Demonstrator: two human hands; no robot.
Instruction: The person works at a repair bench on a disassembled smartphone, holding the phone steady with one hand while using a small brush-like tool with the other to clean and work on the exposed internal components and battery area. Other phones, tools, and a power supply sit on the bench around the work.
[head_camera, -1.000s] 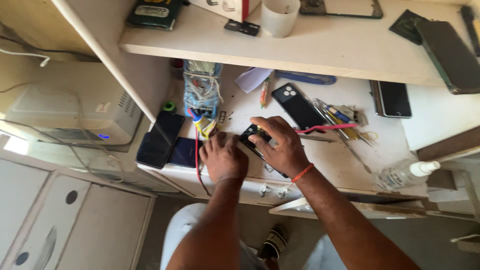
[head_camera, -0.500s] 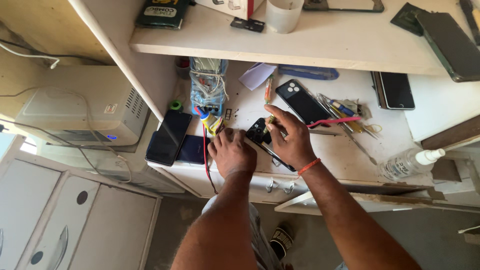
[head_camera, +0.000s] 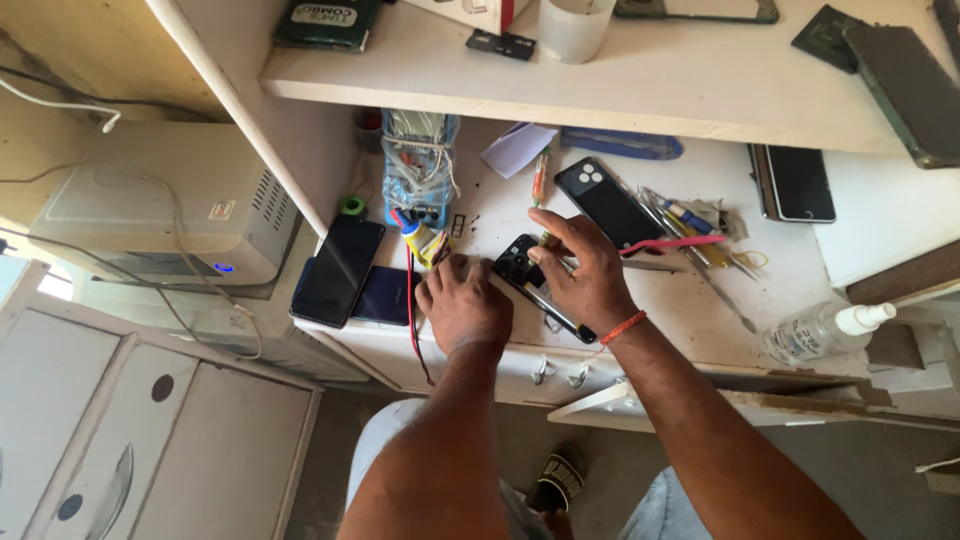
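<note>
Both hands clamped on the opened phone: left hand pins it down, right hand pinches its edge. Looks light, thin, fragile; best held by the rim.

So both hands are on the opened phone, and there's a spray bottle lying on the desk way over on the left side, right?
Not quite. Both the left hand and right hand are on the opened phone, but the clear spray bottle lies on the desk's right side, not the left. The head view shows it.
</note>
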